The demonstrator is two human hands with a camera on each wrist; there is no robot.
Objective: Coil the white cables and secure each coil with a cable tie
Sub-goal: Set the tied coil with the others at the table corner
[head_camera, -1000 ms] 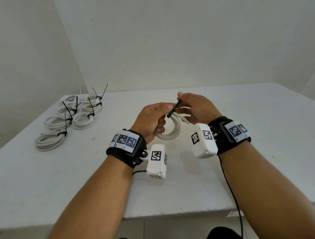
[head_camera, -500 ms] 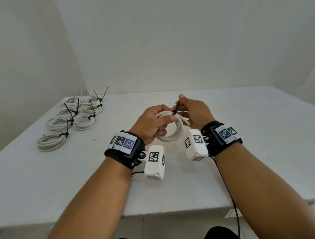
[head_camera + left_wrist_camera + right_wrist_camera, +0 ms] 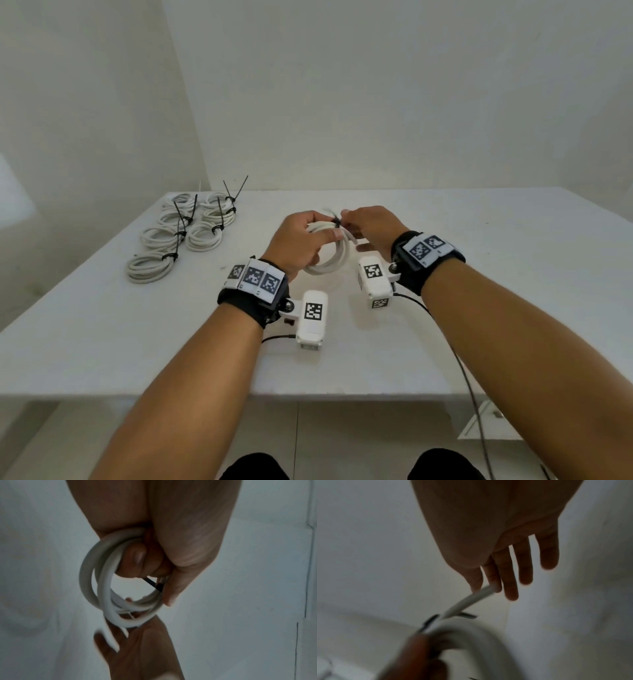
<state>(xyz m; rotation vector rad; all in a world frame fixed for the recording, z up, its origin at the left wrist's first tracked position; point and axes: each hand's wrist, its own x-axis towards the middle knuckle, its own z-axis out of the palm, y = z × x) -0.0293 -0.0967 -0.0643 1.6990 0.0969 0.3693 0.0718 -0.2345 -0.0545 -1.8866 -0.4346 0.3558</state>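
Observation:
A white cable coil (image 3: 330, 263) hangs over the table's middle, gripped at its top by my left hand (image 3: 323, 224). In the left wrist view that left hand (image 3: 154, 580) has its fingers curled round the coil (image 3: 104, 588). A black cable tie (image 3: 337, 222) crosses the strands beside the thumb, and it shows as a short dark strip (image 3: 154, 584). My right hand (image 3: 346, 219) meets the coil from the right. Its thumb and forefinger pinch the loose white cable end (image 3: 471, 599), and the other fingers (image 3: 525, 568) stay straight. Blurred bits of the tie (image 3: 468, 615) show below.
Several finished coils (image 3: 171, 240) with black ties lie in rows at the far left of the white table (image 3: 496, 281). The table's front edge (image 3: 342, 394) runs under my forearms. A black wire (image 3: 469, 387) trails from my right wrist camera.
The tie's long tail no longer sticks up between my hands; it now sits low against the coil. My right fingers have shifted from the tie to the cable's loose end.

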